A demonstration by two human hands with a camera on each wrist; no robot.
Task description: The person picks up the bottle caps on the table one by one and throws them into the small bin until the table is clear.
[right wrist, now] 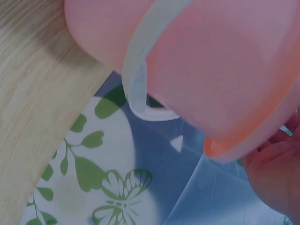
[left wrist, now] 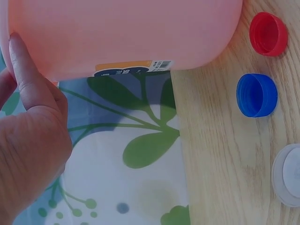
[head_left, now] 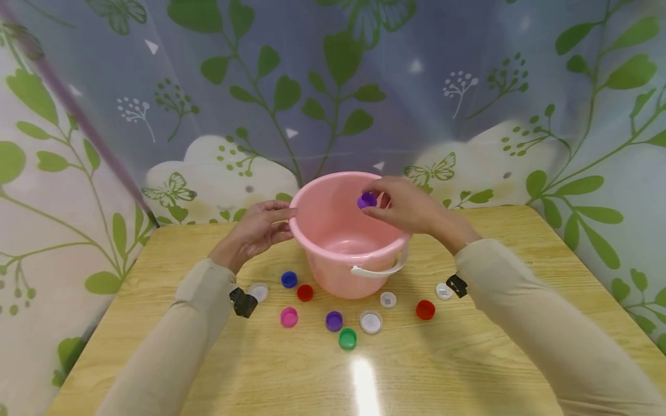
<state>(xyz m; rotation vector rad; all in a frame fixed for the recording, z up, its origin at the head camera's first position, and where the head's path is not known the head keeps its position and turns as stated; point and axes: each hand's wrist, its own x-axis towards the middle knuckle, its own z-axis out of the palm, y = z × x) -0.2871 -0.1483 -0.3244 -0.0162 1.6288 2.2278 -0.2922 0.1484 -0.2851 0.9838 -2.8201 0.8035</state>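
Observation:
A pink bucket with a white handle stands upright on the wooden table. At its left rim, my left hand holds the edge; the left wrist view shows a fingertip against the wall just under the rim. Over the right side of the opening, my right hand pinches a purple bottle cap between thumb and fingers. A bit of red shows between those fingers, behind the purple cap. The right wrist view has the right hand past the rim, the caps hidden there.
Bottle caps lie around the bucket's front: blue, red, pink, purple, green, another red and several white ones. Behind the table hangs a leaf-patterned curtain.

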